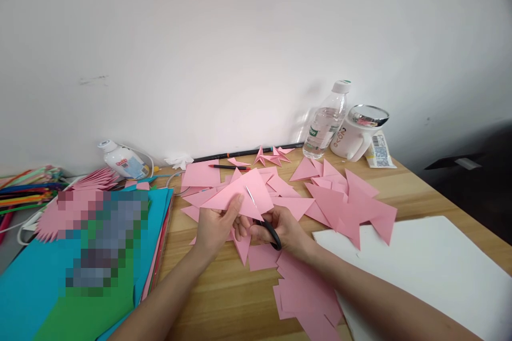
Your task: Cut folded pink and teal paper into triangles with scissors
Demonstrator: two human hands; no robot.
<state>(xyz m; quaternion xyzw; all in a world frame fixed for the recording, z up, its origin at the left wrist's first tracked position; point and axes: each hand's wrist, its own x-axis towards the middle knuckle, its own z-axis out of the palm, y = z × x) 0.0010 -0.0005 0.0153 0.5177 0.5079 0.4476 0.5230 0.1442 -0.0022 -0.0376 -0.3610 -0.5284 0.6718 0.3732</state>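
Note:
My left hand (219, 222) pinches a folded piece of pink paper (226, 195) between thumb and fingers, holding it above the table. In my right hand (282, 228) is a pair of scissors (273, 234) with black handles. Their bright blade lies across the pink paper, pointing up and away; the other blade seems hidden behind the sheet. Both hands are close together. Beneath and around them lie many cut pink paper pieces (354, 205), most of them pointed triangles. Several pink sheets (308, 290) overlap below my right forearm.
A water bottle (325, 122) and a white mug (356, 133) stand at the back right, beside a small packet (379, 150). White board (424, 266) lies at right. Coloured sheets (24, 272) and a white bottle (123, 161) are left. A pencil (230, 167) lies behind the paper.

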